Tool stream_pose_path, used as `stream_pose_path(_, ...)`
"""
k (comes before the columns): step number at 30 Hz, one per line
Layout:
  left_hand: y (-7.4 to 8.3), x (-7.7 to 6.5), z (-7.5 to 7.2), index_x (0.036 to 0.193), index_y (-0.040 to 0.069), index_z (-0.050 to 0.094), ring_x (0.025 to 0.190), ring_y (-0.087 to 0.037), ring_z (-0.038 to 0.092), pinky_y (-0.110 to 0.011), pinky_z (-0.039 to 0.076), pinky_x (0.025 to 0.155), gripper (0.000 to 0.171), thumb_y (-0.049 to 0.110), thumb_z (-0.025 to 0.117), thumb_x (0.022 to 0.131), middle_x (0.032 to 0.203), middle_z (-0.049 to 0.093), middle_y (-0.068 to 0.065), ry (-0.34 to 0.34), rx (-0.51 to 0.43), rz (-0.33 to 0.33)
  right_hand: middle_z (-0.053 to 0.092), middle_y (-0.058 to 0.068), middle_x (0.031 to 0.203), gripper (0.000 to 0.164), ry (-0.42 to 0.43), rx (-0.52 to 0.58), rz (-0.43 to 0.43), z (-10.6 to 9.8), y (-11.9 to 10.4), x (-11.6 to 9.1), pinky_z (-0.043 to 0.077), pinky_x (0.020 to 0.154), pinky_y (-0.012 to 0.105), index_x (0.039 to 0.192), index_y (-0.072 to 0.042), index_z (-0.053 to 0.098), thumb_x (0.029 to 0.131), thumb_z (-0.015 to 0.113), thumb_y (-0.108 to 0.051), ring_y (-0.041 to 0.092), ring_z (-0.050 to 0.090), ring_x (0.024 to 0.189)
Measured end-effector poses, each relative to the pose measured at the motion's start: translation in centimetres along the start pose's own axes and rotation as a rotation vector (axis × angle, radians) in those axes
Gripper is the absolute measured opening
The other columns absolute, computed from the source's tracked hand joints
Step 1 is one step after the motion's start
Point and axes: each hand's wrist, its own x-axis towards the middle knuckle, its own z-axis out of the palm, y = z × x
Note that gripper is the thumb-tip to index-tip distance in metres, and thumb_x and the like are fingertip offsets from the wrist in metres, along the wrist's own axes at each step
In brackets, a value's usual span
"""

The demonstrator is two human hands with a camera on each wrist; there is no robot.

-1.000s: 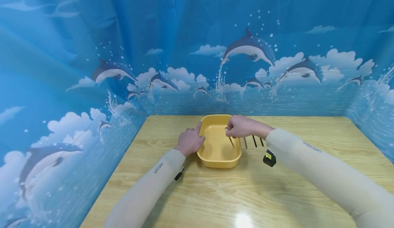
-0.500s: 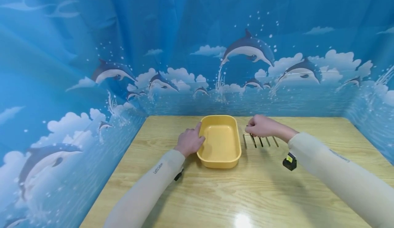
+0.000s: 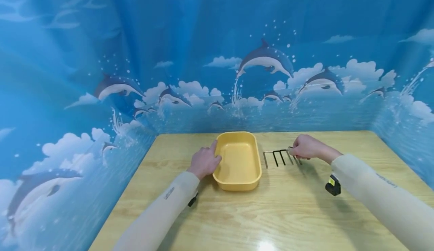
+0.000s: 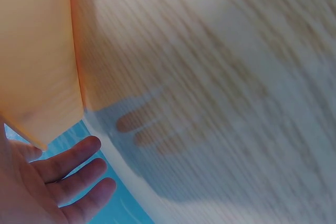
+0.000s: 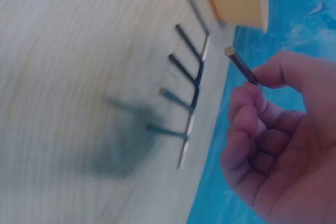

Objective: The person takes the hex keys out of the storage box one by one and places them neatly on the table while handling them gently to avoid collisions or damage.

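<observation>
A yellow plastic basin (image 3: pixel 237 186) stands on the wooden table. My left hand (image 3: pixel 204 161) rests on its left rim, and the left wrist view shows fairly straight fingers (image 4: pixel 73 158) beside the wall. Between thumb and fingers, my right hand (image 3: pixel 309 147) pinches an L-shaped hex key (image 5: pixel 241 65), raised over the right end of a row. Several more hex keys (image 5: pixel 184 70) lie in that row, their arms parallel and pointing toward me, right of the basin. The fingers hide part of the held key.
A blue curtain (image 3: pixel 190 107) printed with dolphins hangs behind the table and along its sides. The light wood tabletop (image 3: pixel 237 217) extends in front of the basin, with a bright glare spot near its front.
My right hand has moved from over the basin rightward along the row of hex keys, still pinching a key. My left hand stays on the rim. The head view has shifted slightly.
</observation>
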Motion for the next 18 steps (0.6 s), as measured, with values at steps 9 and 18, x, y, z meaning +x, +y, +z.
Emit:
stream_pose_path(9,-0.2,0.2,0.1,0.162,0.023,0.022,0.121,-0.034,0.059,-0.053,0.052,0.095,0.068,0.044,0.046,0.101,0.133,0.062,-0.017,0.001,-0.009,-0.006,0.040,-0.008,0.044,0.047,0.018,-0.036,0.074,0.3,3.6,0.0,0.043,0.056,0.030,0.052,-0.018,0.051,0.097,0.057,-0.025,0.009,0.032,0.041)
stream_pose_path(18,-0.2,0.4,0.3,0.162,0.024,0.022,0.118,-0.035,0.061,-0.054,0.053,0.092,0.068,0.044,0.046,0.102,0.131,0.064,-0.018,0.011,-0.005,-0.001,0.032,-0.010,0.044,0.047,0.038,-0.059,0.130,0.4,6.4,0.2,0.037,0.050,0.028,0.050,-0.021,0.044,0.094,0.059,-0.023,0.008,0.026,0.042)
